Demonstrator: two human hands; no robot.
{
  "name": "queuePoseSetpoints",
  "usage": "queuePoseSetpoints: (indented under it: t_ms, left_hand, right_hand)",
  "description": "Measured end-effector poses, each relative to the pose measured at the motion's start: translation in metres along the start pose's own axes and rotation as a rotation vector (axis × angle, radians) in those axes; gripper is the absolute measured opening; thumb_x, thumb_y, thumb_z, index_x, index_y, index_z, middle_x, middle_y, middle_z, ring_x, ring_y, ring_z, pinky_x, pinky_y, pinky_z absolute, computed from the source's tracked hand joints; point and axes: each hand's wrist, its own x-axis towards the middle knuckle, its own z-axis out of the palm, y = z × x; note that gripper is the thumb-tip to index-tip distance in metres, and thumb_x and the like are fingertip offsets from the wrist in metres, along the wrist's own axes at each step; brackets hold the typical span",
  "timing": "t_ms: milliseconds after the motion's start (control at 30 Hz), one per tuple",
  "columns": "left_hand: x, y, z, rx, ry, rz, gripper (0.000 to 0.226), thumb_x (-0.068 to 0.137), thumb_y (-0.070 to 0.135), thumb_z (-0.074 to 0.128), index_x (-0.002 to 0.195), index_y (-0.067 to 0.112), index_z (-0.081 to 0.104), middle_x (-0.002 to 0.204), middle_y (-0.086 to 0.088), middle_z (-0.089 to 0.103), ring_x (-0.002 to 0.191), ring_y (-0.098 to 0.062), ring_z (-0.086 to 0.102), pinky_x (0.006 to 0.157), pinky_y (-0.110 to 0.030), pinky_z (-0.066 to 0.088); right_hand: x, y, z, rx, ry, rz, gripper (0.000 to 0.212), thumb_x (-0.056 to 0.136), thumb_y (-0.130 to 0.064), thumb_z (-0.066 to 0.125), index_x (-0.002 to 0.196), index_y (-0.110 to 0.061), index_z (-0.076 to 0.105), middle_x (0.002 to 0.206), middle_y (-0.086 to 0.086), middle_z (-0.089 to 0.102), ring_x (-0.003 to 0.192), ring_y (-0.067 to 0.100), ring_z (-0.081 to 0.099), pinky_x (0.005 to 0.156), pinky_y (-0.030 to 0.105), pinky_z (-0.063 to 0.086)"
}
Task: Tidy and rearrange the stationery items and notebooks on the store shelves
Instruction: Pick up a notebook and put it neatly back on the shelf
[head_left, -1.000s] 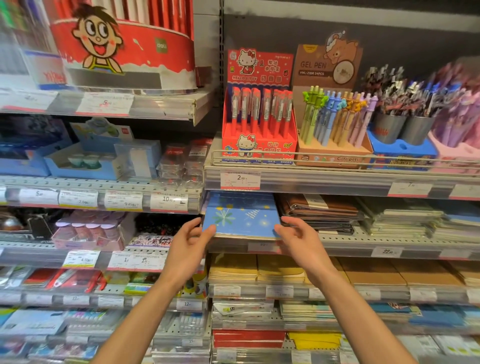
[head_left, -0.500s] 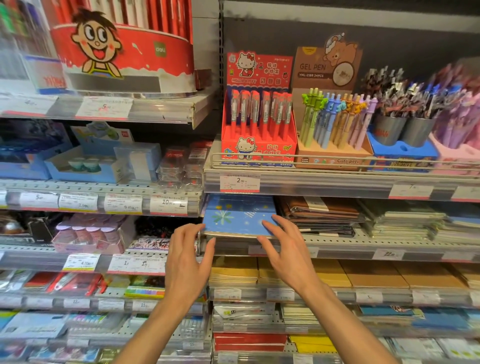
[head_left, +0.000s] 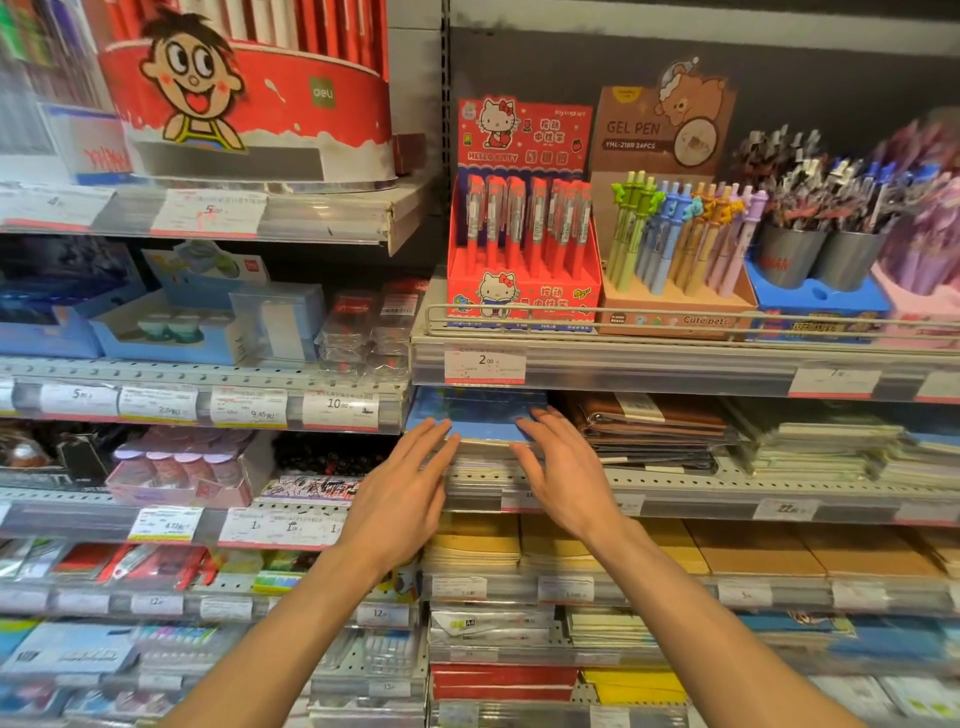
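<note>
head view: tiered store shelves (head_left: 675, 364), price labels (head_left: 483, 364)

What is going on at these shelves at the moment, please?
A person is tidying a stack of blue notebooks on a store shelf. Both hands are flat with straight fingers: the left hand at the stack's left front edge, the right hand at its right. Brown notebooks lie beside them.

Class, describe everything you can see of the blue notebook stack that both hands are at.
The blue notebook stack lies flat on the perforated grey metal shelf, under the pen shelf. Its glossy top cover is blue with faint pale motifs; pale page edges show beneath. The left hand and right hand touch its front edge with straight fingers. Brown wallets lie beside it.
</note>
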Motion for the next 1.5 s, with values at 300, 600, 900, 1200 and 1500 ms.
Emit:
queuePoseSetpoints:
  t_ms: [300, 600, 900, 1200, 1500]
  left_hand:
    - [0.01, -0.005, 0.003, -0.027, -0.061, -0.035, 0.056, 0.095, 0.021, 0.054, 0.148, 0.011, 0.039, 0.157, -0.008, 0.035, 0.149, -0.023, 0.024, 0.11, -0.037, 0.043]
    - [0.011, -0.003, 0.005, -0.037, -0.06, 0.002, 0.055, 0.094, 0.022, 0.054, 0.147, 0.01, 0.041, 0.153, -0.009, 0.04, 0.146, -0.027, 0.029, 0.111, -0.04, 0.041]
    - [0.013, -0.009, 0.007, -0.036, -0.048, 0.005, 0.053, 0.093, 0.021, 0.057, 0.143, 0.01, 0.046, 0.148, -0.009, 0.045, 0.141, -0.028, 0.035, 0.108, -0.04, 0.044]
    - [0.016, -0.006, 0.005, -0.041, -0.053, 0.016, 0.052, 0.091, 0.021, 0.058, 0.142, 0.011, 0.048, 0.145, -0.007, 0.048, 0.139, -0.026, 0.037, 0.106, -0.039, 0.046]
    - [0.026, -0.003, 0.007, -0.048, -0.036, -0.002, 0.053, 0.093, 0.02, 0.057, 0.144, 0.013, 0.045, 0.146, -0.004, 0.049, 0.14, -0.025, 0.04, 0.102, -0.036, 0.049]
  right_hand:
    - [0.017, 0.003, -0.005, -0.089, -0.087, -0.106, 0.042, 0.102, -0.027, 0.051, 0.142, -0.014, 0.051, 0.146, 0.006, 0.052, 0.141, 0.02, 0.039, 0.118, 0.03, 0.025]
    - [0.02, 0.01, 0.002, -0.156, -0.051, -0.129, 0.043, 0.101, -0.012, 0.049, 0.144, -0.014, 0.049, 0.15, 0.006, 0.048, 0.146, 0.022, 0.034, 0.119, 0.029, 0.02]
    - [0.027, 0.007, -0.011, -0.469, -0.01, -0.259, 0.038, 0.087, -0.021, 0.073, 0.125, -0.02, 0.067, 0.127, 0.002, 0.069, 0.122, 0.022, 0.062, 0.103, 0.037, 0.048]
    - [0.022, 0.0, -0.021, -0.434, -0.055, -0.268, 0.035, 0.095, -0.022, 0.063, 0.13, -0.022, 0.06, 0.123, 0.0, 0.069, 0.114, 0.018, 0.065, 0.09, 0.035, 0.056]
    - [0.023, 0.007, -0.011, -0.298, -0.046, -0.221, 0.036, 0.1, -0.021, 0.053, 0.135, -0.018, 0.057, 0.136, 0.005, 0.062, 0.128, 0.021, 0.056, 0.105, 0.036, 0.048]
